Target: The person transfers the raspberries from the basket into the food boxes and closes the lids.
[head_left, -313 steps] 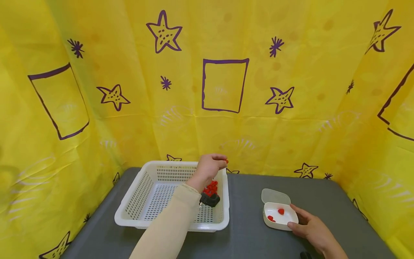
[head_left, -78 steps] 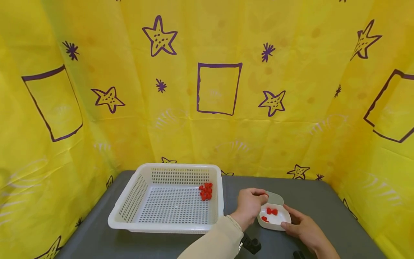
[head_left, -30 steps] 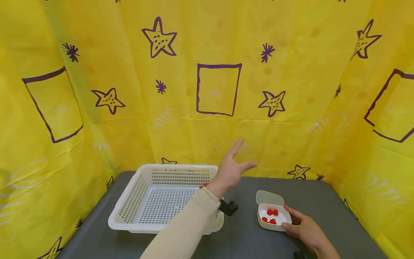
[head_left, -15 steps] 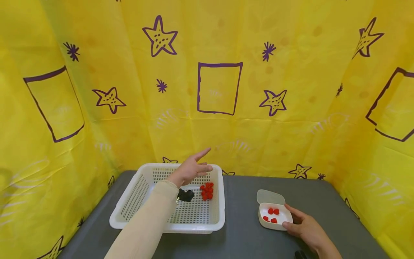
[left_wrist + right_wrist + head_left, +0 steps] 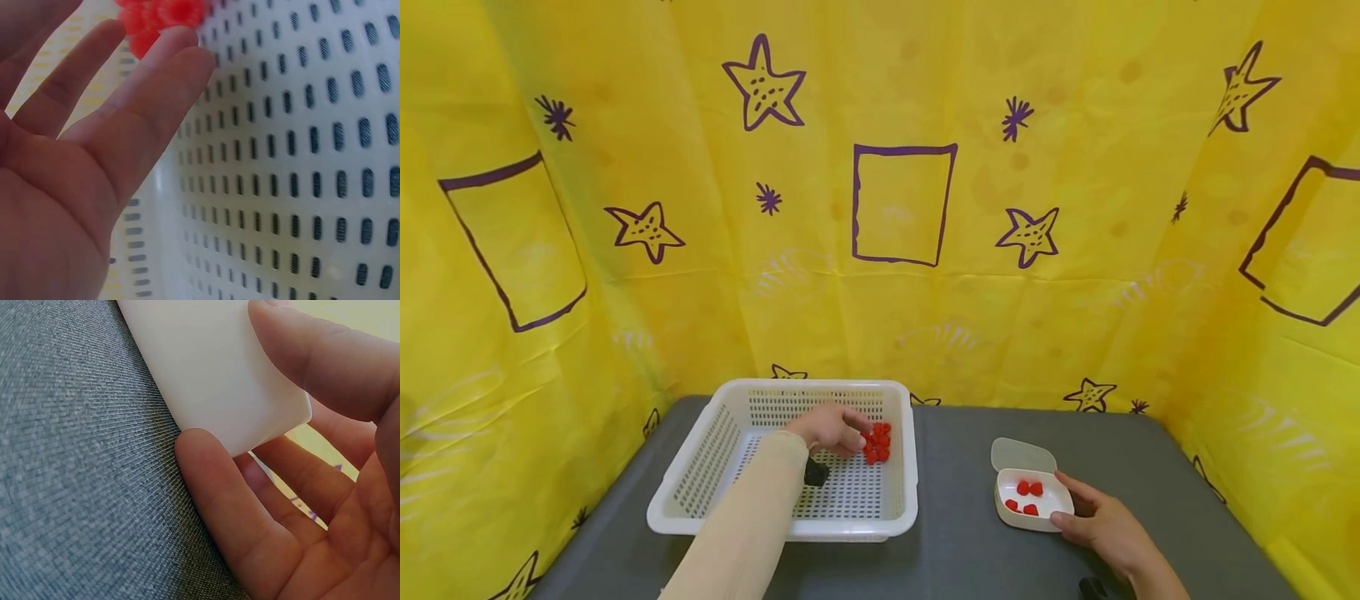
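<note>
My left hand [image 5: 829,427] reaches down into a white perforated basket [image 5: 808,528], its fingertips right at a cluster of red raspberries [image 5: 878,442] by the basket's right wall. In the left wrist view the fingers [image 5: 144,119] are extended toward the raspberries [image 5: 181,9], with nothing gripped. Off to the right, my right hand [image 5: 1108,529] grips the right end of a small white lidded box [image 5: 1026,522]. Thumb and fingers clasp the box [image 5: 200,375] in the right wrist view. Several raspberries [image 5: 1024,487] lie inside it, and its translucent lid [image 5: 1022,456] is folded back.
Both containers stand on a grey cloth-covered table [image 5: 955,475], with a stretch of cloth between them. A yellow curtain [image 5: 910,333] with purple drawings encloses the back and sides. A black device [image 5: 816,473] sits at the left wrist, over the basket floor.
My left hand put a raspberry into the box, then swung back left and has lowered into the basket beside the cluster. My right hand keeps its hold on the box.
</note>
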### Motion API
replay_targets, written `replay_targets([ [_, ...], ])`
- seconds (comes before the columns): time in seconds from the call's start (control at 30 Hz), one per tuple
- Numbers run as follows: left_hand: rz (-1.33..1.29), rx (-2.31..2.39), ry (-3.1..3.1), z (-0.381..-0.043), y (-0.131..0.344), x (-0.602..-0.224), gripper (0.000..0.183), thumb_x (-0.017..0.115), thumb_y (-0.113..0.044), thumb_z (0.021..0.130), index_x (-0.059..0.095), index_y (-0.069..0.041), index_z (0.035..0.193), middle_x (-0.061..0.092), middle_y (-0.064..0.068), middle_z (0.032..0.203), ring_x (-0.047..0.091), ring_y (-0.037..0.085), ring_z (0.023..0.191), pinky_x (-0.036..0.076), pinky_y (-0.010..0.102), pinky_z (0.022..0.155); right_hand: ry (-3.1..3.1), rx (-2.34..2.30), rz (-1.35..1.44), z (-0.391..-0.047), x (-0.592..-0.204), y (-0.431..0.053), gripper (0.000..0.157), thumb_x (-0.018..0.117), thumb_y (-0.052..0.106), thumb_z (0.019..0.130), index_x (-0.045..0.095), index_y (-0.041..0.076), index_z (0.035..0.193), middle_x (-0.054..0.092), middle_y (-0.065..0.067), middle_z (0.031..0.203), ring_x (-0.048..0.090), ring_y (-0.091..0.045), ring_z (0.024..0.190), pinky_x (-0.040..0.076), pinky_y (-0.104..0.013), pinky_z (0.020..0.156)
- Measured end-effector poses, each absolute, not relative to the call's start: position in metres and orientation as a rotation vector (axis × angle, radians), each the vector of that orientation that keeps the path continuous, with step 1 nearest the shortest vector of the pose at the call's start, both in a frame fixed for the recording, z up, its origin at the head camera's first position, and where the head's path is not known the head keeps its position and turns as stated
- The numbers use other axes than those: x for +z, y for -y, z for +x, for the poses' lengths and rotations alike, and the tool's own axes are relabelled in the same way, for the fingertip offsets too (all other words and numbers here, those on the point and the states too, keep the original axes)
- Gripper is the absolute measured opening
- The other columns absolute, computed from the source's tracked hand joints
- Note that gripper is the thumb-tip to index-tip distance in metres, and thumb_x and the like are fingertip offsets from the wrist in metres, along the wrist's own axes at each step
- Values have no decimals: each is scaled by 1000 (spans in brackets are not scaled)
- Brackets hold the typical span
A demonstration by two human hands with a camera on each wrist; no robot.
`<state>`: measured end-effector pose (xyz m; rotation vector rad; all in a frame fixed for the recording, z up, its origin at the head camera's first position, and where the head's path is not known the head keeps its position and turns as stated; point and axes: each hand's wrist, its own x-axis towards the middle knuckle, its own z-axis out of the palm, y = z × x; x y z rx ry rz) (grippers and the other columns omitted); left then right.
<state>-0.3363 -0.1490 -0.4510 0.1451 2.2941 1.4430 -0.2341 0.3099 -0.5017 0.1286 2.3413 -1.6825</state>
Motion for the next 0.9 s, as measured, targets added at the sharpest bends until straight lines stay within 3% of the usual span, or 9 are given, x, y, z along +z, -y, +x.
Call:
replay_targets([
  [0.47, 245, 1276, -2379, -339, 149, -462, 33, 77, 0, 83, 74, -3, 116, 70, 8, 113, 69, 21, 87, 58, 38, 77, -2361, -1656, 151, -234, -500, -308, 83, 82, 19, 83, 38, 4, 152, 39, -34, 146, 54, -35, 114, 55, -42, 86],
  [0.9, 264, 988, -2502, -333, 145, -453, 28, 78, -18, 85, 77, -17, 113, 69, -2, 102, 63, 23, 89, 51, 43, 88, -2346, -1671, 146, -234, -502, -309, 83, 82, 19, 84, 37, 3, 152, 38, -34, 147, 53, -35, 116, 55, -42, 87],
])
